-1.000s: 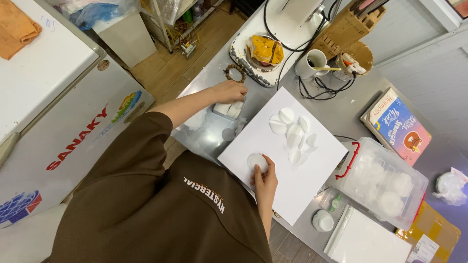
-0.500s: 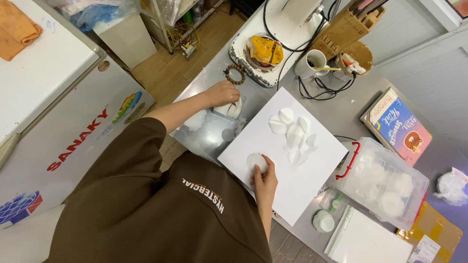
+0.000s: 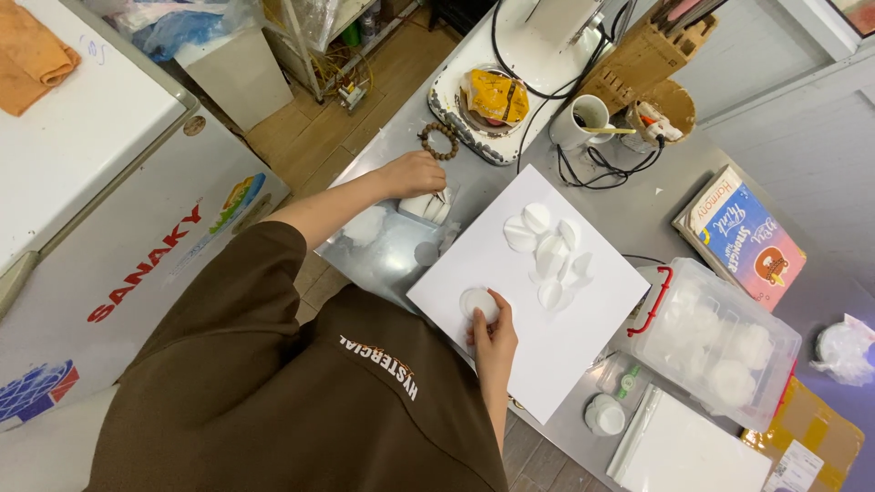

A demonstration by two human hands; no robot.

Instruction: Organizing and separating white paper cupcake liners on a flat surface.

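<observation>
My right hand [image 3: 493, 339] flat-fingered, pressing on white disc [image 3: 478, 304] at near corner of white board [image 3: 547, 301]. My left hand [image 3: 412, 173] curled over stack of discs [image 3: 428, 207] in clear bag [image 3: 383, 239]; actual grip not visible, cannot tell. Loose discs [image 3: 545, 246] mid-board. Clear box [image 3: 720, 342] with red handle just beside the board. Judgement: discs thin, light, likely fragile; lift by rim, fingertips only.

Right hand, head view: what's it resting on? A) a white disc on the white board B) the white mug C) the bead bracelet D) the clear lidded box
A: the right hand has its fingers on a single white disc lying on the white board, apart from the pile of discs further up the board.
</observation>
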